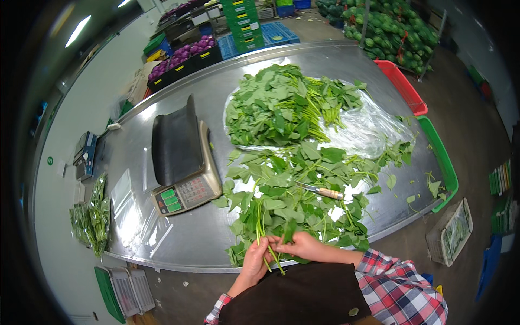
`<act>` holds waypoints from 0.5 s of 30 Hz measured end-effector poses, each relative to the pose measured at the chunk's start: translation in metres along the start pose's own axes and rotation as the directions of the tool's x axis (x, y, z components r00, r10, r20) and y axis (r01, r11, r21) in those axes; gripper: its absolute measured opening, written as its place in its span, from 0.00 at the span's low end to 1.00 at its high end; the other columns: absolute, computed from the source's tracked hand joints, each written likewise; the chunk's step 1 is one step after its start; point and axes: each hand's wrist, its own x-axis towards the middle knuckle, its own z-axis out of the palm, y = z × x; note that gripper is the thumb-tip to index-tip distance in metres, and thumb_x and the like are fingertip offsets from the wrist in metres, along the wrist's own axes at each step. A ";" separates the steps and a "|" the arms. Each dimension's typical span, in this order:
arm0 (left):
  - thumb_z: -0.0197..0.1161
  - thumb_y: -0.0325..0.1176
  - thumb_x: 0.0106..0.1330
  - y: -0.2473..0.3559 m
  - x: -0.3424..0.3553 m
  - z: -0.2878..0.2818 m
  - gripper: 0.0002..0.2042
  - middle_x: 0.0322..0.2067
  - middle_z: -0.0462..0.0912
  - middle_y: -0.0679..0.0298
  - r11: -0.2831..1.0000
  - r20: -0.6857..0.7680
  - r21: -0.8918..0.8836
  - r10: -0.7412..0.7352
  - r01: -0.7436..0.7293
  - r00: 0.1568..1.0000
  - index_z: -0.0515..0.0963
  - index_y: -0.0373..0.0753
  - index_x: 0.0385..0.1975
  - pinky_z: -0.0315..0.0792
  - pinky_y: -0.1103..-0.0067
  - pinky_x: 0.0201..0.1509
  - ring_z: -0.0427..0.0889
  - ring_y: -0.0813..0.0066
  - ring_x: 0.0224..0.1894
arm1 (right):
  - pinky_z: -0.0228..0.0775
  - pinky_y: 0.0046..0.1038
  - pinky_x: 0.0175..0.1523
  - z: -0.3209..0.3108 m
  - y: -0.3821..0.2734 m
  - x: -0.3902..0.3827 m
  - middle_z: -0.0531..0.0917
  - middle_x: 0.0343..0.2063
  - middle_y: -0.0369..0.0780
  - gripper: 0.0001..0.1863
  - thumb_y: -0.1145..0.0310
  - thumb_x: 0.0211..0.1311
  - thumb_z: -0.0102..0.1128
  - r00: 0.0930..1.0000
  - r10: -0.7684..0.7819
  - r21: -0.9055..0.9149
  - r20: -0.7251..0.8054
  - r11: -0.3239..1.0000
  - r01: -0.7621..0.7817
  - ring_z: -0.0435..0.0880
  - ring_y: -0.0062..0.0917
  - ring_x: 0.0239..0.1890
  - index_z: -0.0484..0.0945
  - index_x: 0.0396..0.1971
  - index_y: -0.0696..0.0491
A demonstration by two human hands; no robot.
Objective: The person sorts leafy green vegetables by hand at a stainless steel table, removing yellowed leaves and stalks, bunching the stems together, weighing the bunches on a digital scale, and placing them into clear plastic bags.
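At the near edge of the steel table, my left hand (253, 262) is closed around a few long green stems (260, 222) of leafy greens, whose cut ends hang below my fingers. Close beside it, my right hand (304, 246) pinches at the same greens, a dark leaf (291, 229) standing up by its fingers. Loose leafy sprigs (303, 168) spread over the table just beyond both hands. Among them lies a knife (329, 193) with a wooden handle. Farther back, a large heap of greens (265, 105) rests on clear plastic sheeting (368, 127).
A weighing scale (187, 187) with a dark tray stands left on the steel table (124, 216). Bagged greens (91, 216) lie at its left edge. Red (403, 86) and green (441, 162) crates adjoin its right edge. Purple vegetables (181, 57) fill a black crate behind.
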 end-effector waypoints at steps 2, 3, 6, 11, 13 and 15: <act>0.47 0.39 0.68 0.002 0.001 -0.001 0.09 0.25 0.74 0.66 0.989 -0.218 -0.150 -0.023 -0.010 0.976 0.68 0.41 0.34 0.66 0.79 0.28 0.68 0.79 0.22 | 0.66 0.26 0.30 0.002 -0.028 -0.003 0.74 0.21 0.39 0.12 0.62 0.59 0.56 0.882 -0.467 -0.069 -0.066 0.884 0.463 0.75 0.26 0.24 0.74 0.26 0.57; 0.47 0.40 0.69 0.004 0.004 -0.013 0.09 0.23 0.71 0.67 0.983 -0.244 -0.172 0.027 -0.071 0.969 0.67 0.41 0.33 0.65 0.80 0.27 0.67 0.80 0.21 | 0.67 0.26 0.33 0.003 -0.031 -0.006 0.74 0.25 0.39 0.10 0.64 0.59 0.56 0.895 -0.442 -0.080 0.067 0.891 0.446 0.76 0.27 0.28 0.74 0.28 0.57; 0.46 0.42 0.69 0.037 0.011 -0.056 0.10 0.18 0.64 0.69 0.936 -0.347 -0.125 0.268 -0.328 0.899 0.63 0.44 0.31 0.61 0.81 0.20 0.62 0.81 0.17 | 0.68 0.28 0.38 0.009 -0.031 0.001 0.75 0.32 0.40 0.10 0.66 0.58 0.54 0.788 -0.525 0.043 0.321 0.840 0.541 0.77 0.32 0.36 0.73 0.37 0.54; 0.45 0.41 0.69 0.182 0.047 -0.065 0.10 0.19 0.65 0.68 0.641 -0.357 0.506 0.765 -0.577 0.536 0.63 0.42 0.39 0.60 0.81 0.17 0.63 0.79 0.16 | 0.69 0.38 0.45 0.004 -0.037 0.011 0.74 0.38 0.49 0.22 0.58 0.56 0.56 0.960 -0.030 -0.559 0.280 0.807 0.188 0.74 0.45 0.43 0.69 0.46 0.58; 0.46 0.40 0.69 0.235 0.089 -0.095 0.14 0.27 0.72 0.59 0.318 -0.210 0.837 0.938 -0.446 0.277 0.64 0.37 0.46 0.67 0.74 0.29 0.71 0.66 0.25 | 0.68 0.39 0.44 -0.004 -0.027 0.013 0.74 0.38 0.50 0.23 0.57 0.56 0.55 0.936 0.062 -0.602 0.345 0.780 0.170 0.74 0.46 0.43 0.69 0.45 0.60; 0.47 0.39 0.68 0.278 0.125 -0.114 0.18 0.40 0.74 0.48 0.101 -0.068 0.963 0.988 -0.249 0.138 0.63 0.32 0.51 0.68 0.68 0.43 0.73 0.50 0.39 | 0.68 0.40 0.44 -0.005 -0.016 0.014 0.75 0.36 0.51 0.24 0.56 0.57 0.54 0.925 0.117 -0.590 0.361 0.797 0.130 0.74 0.47 0.41 0.69 0.44 0.62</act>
